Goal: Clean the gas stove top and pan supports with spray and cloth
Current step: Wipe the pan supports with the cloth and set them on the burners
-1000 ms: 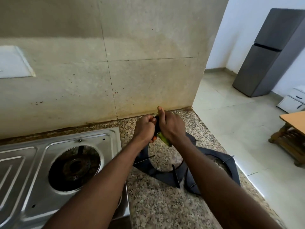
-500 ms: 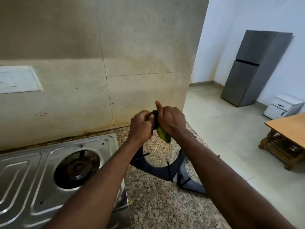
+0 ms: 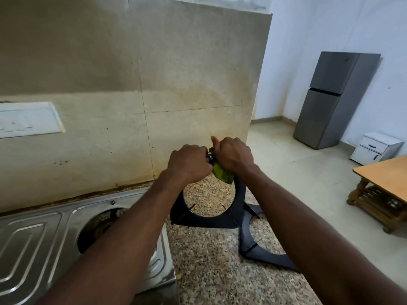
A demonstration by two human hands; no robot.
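- Left hand [image 3: 189, 164]: fingers curled round the top edge of the support [image 3: 239, 194], a firm grip as far as the view shows.
- Right hand [image 3: 234, 155]: closed on the cloth [image 3: 222, 176], thumb raised, pressing the cloth against the same top edge, just beside the left hand.
- Support: black, stood upright on its lower edge on the counter [image 3: 209, 271], near the wall [image 3: 176, 84], right of the stove [image 3: 33, 238].
- Second support [image 3: 264, 255]: lying on the counter, touching or just behind the foot of the first one; which of the two cannot be told.
- Stove: steel top, its burner [image 3: 99, 225] uncovered, partly hidden by the left forearm.
- Spray: not in view.
- Step, as judged: rubbing the upper rim of the upright support.
- Risk: the support stands on a narrow edge, so a hard sideways rub could make its foot skid on the stone.
- Risk: a skid or drop could knock the second support toward the counter's right edge and the floor.
- Risk: the thin prongs inside the ring could snag the cloth or scrape the fingers.
- Risk: grime may smear if the cloth is dry.
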